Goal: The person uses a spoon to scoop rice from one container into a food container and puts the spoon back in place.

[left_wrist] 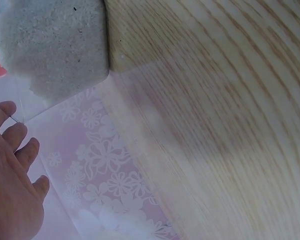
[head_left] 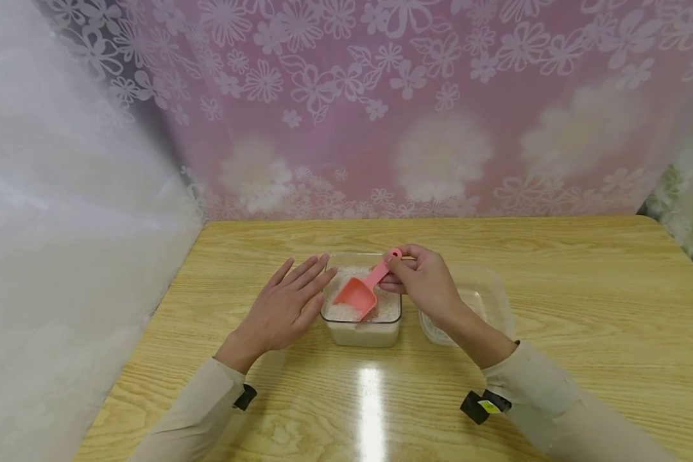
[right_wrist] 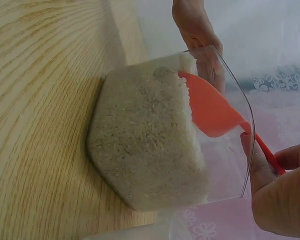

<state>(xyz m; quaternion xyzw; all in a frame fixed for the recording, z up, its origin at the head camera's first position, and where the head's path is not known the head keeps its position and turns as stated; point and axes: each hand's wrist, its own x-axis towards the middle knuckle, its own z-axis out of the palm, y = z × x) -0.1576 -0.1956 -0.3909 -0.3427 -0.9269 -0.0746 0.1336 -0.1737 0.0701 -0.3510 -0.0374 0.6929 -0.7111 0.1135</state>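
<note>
A pink scoop (head_left: 359, 294) leans down into a clear square container (head_left: 362, 337), its bowl at the surface of the white rice (right_wrist: 145, 130). Some rice lies at the scoop's front edge. My right hand (head_left: 430, 280) pinches the scoop's handle near its end, over the container's right rim. My left hand (head_left: 289, 305) is spread with straight fingers along the container's left side, fingertips right at the rim. In the left wrist view, part of the left hand (left_wrist: 12, 175) shows beside the container's wall.
A second clear plastic container (head_left: 499, 292) stands on the table to the right, partly covered by my right forearm. The wood-grain table (head_left: 589, 289) ends at the back against a pink flowered curtain (head_left: 352, 128). A white sheet (head_left: 63, 256) hangs on the left.
</note>
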